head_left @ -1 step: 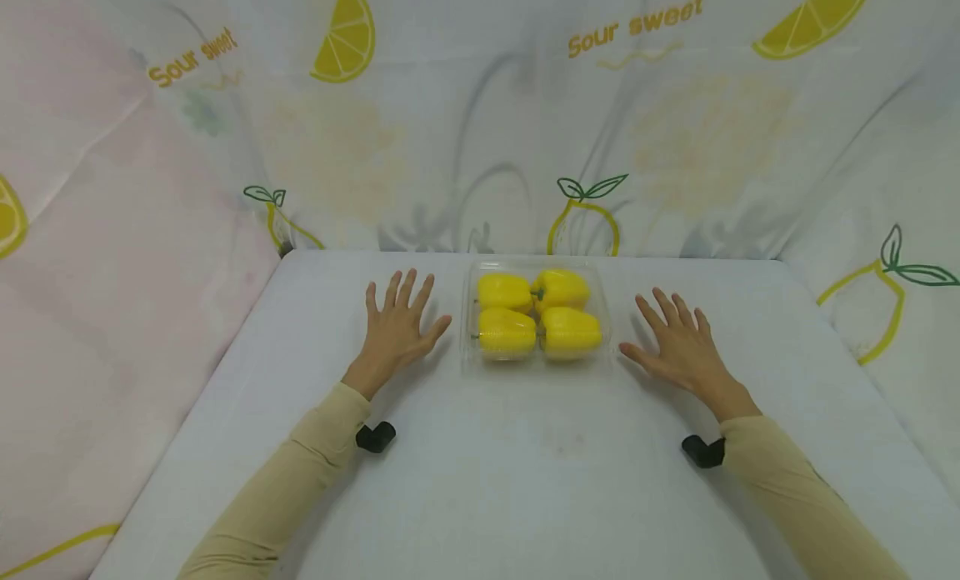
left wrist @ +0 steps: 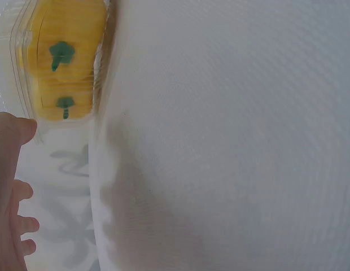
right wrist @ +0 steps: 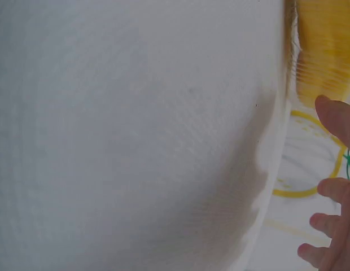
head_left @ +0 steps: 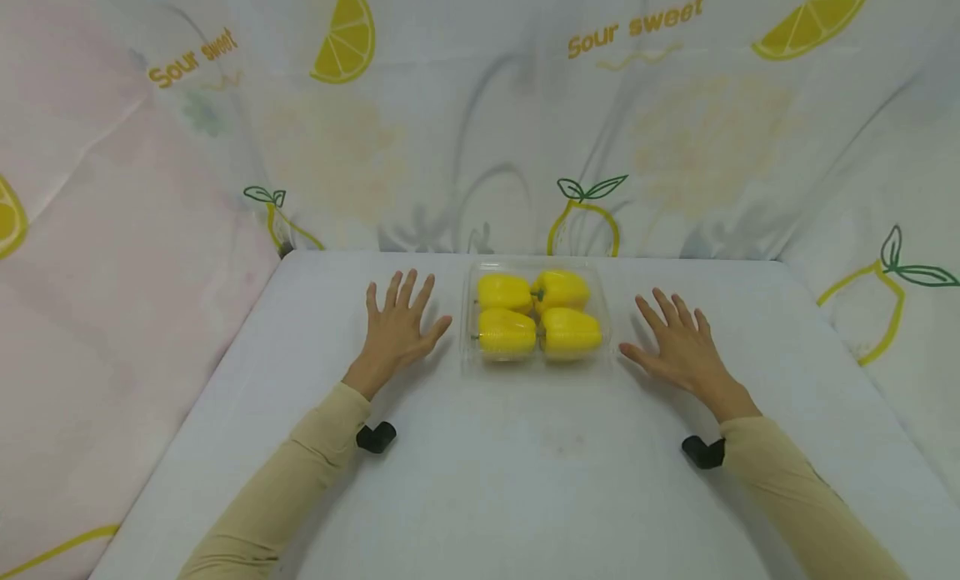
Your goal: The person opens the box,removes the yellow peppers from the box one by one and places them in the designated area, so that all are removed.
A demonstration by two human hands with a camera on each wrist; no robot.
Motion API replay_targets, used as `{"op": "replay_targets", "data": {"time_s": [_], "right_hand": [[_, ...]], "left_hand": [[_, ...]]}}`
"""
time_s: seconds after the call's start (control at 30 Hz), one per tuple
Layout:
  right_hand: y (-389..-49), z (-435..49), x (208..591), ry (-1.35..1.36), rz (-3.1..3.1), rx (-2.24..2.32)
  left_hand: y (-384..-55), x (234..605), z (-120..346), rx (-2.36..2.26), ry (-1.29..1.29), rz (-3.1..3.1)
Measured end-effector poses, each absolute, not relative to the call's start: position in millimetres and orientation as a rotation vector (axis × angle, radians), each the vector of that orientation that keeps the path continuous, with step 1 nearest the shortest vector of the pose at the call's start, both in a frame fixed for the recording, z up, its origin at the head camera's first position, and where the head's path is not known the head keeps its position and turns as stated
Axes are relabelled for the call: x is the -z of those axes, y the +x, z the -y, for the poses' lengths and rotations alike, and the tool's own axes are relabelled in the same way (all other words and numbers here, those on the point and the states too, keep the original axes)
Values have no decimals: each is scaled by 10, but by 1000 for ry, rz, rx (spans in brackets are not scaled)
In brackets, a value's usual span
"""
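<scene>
A transparent plastic box (head_left: 536, 369) holding several yellow bell peppers (head_left: 507, 333) sits toward the back of the table, between the two hands. To its left, the left hand (head_left: 396, 334) is spread over the table with nothing in it, its thumb pointing at the box's side. The right hand (head_left: 681, 347) is held likewise on the other side, fingers apart and holding nothing, thumb toward the box. Green stems (left wrist: 62, 53) show through the box wall in the left wrist view. From the right wrist, the thumb (right wrist: 336, 116) overlaps the box's lower end.
A white cloth covers the table (head_left: 525, 480). Behind it hangs a pale curtain (head_left: 420, 147) printed with lemons and lettering, which also runs along both sides. Black wrist mounts (head_left: 377, 437) stick out from the beige sleeves (head_left: 285, 488).
</scene>
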State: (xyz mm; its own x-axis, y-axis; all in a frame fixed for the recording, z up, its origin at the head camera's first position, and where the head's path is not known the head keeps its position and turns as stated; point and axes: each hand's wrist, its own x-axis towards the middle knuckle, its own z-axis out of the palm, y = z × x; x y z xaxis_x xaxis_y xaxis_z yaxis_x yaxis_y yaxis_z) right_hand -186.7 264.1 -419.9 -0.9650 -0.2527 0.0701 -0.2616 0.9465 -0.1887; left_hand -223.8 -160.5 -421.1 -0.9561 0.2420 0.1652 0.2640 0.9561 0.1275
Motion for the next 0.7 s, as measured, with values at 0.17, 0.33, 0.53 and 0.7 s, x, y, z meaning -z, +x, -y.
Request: {"op": "replay_targets", "data": {"time_s": [0.17, 0.33, 0.53, 0.7], "right_hand": [[-1868, -2646, 4200, 401, 3056, -308], [-1868, -2662, 4200, 393, 3060, -300], [-1868, -2698, 4212, 388, 3079, -312], [-1880, -2705, 4218, 396, 3075, -345]], "left_hand": [[-2253, 4223, 1588, 207, -390, 2961], [-2260, 4236, 1578, 196, -396, 2953], [-2264, 4241, 1579, 193, -389, 2951], [-2262, 4235, 1598, 200, -385, 2976]]}}
